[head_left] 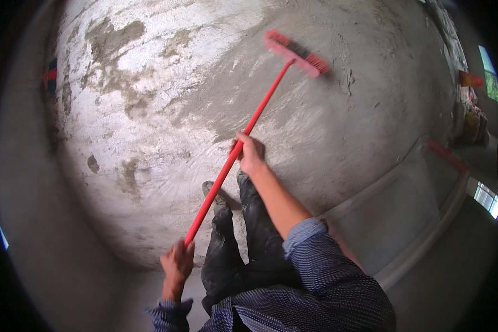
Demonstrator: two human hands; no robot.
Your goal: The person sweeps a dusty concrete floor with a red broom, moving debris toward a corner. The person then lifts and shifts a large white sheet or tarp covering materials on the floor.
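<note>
A red push broom (222, 176) slants across the view from lower left to upper right. Its handle's lower end is wrapped by my left hand (178, 261). Farther up, around the middle of the handle, my right hand (250, 155) is closed on it. The broom head (296, 53), red with dark and red bristles, is at the far end over the grey, wet-looking part of the floor (337, 110). It is slightly blurred, and I cannot tell how firmly it presses on the surface.
Pale, patchy floor (149, 72) lies to the left of the broom head. A bare wall (25, 182) runs along the left side. At the lower right is a smooth, raised-edged grey section (387, 216). Bags and other items (473, 119) stand along the right side.
</note>
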